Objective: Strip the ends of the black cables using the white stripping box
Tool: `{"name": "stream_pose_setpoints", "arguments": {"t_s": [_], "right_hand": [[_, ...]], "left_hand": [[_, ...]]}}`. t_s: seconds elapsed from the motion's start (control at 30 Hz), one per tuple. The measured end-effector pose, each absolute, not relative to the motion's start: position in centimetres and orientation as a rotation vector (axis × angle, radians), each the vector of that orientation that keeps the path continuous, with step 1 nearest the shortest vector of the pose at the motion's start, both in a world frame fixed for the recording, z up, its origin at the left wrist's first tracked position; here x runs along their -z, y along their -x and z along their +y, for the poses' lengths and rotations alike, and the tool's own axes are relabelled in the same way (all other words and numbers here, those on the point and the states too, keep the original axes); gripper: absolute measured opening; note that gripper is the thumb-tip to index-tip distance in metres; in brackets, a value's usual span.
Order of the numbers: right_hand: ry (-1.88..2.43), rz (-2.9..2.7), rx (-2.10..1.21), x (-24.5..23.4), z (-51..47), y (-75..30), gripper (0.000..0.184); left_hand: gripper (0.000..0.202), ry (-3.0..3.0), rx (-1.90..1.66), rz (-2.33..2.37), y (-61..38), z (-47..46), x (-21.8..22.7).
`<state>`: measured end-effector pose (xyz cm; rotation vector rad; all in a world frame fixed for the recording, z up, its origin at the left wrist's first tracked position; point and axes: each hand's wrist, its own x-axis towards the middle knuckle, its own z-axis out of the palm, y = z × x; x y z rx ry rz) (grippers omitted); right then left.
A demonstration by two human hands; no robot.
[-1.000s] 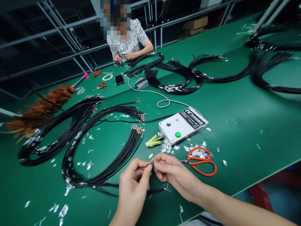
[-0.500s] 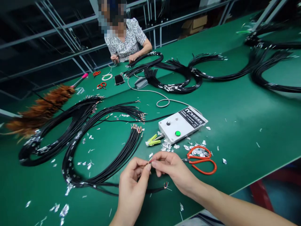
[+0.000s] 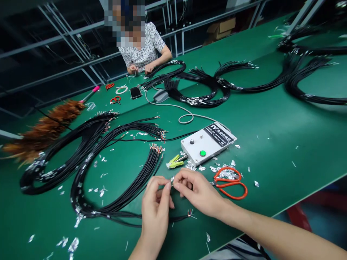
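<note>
My left hand (image 3: 157, 207) is closed, its thumb and forefinger pinching the end of a cable whose thin wire tips (image 3: 172, 180) show between my fingertips. Just beside it, my right hand (image 3: 193, 186) pinches at the same tips; the exact strands are too small to make out. Behind my left wrist run a few black cables, and one stripped cable end (image 3: 189, 214) with spread coloured wires sticks out below the hands. A curved bundle of black cables (image 3: 132, 191) with bared copper-coloured ends lies to the left. Red-handled scissors (image 3: 233, 190) rest right of my right hand.
Ahead sits a white control box (image 3: 199, 150) with a green button and a yellow-green clip (image 3: 175, 161). Foil scraps (image 3: 226, 174) litter the green table (image 3: 271, 151). More cable coils (image 3: 208, 103) and a feather duster (image 3: 51, 124) lie farther off. Across the table a person (image 3: 148, 47) works.
The view has shifted slightly. My fingertips have shifted a little at the wire tips, and my right hand's fingers are more curled. Both hands stay pinched close together.
</note>
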<state>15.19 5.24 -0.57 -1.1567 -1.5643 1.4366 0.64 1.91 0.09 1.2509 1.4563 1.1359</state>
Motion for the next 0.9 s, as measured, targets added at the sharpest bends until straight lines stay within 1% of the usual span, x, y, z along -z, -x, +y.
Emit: {"name": "stream_pose_setpoints", "arguments": {"t_s": [0.07, 0.17, 0.23, 0.3, 0.4, 0.47, 0.5, 0.57, 0.63, 0.7, 0.73, 0.83, 0.9], "right_hand": [[1.176, -1.748, -1.221, 0.4, 5.4, -15.5, 0.012], [1.188, -1.917, -1.074, 0.1, 5.5, -16.0, 0.013], [1.201, -2.023, -0.982, 0.0, 5.6, -16.4, 0.004], [1.176, -2.150, -0.813, 0.0, 5.8, -16.6, 0.014], [0.995, -2.355, -0.507, 0.2, 6.4, -16.7, 0.009], [0.842, -2.481, -0.330, 0.3, 7.0, -16.8, 0.020], [0.795, -2.527, -0.260, 0.3, 7.3, -16.8, 0.022], [0.787, -2.572, -0.176, 0.0, 8.0, -16.9, 0.018], [0.901, -2.575, -0.140, -0.6, 9.0, -17.0, 0.010], [1.050, -2.595, -0.107, -1.3, 10.0, -17.0, 0.020], [1.114, -2.634, -0.085, -1.5, 10.6, -16.9, 0.022], [1.196, -2.781, -0.021, -1.8, 11.9, -16.4, 0.004], [1.208, -2.821, 0.005, -1.7, 12.4, -16.1, 0.009]], "left_hand": [[0.013, -1.374, -1.153, 1.490, -0.5, 1.8, 0.1], [0.014, -1.434, -1.164, 1.493, -0.4, 2.0, 0.3], [0.013, -1.436, -1.175, 1.487, -0.4, 2.2, 0.4], [0.013, -1.467, -1.180, 1.477, -0.3, 2.3, 0.5], [0.015, -1.596, -1.149, 1.431, 0.1, 2.4, 0.4], [0.017, -1.680, -1.100, 1.383, 0.4, 2.5, 0.4], [0.018, -1.687, -1.081, 1.369, 0.5, 2.6, 0.4], [0.016, -1.591, -1.086, 1.388, 0.5, 2.9, 0.5], [0.014, -1.438, -1.128, 1.445, 0.5, 3.5, 0.7], [0.013, -1.334, -1.161, 1.493, 0.3, 4.1, 0.8], [0.014, -1.312, -1.167, 1.505, 0.3, 4.4, 0.9], [0.016, -1.276, -1.169, 1.528, 0.2, 5.3, 1.1], [0.016, -1.264, -1.168, 1.541, 0.2, 5.7, 1.1]]}}
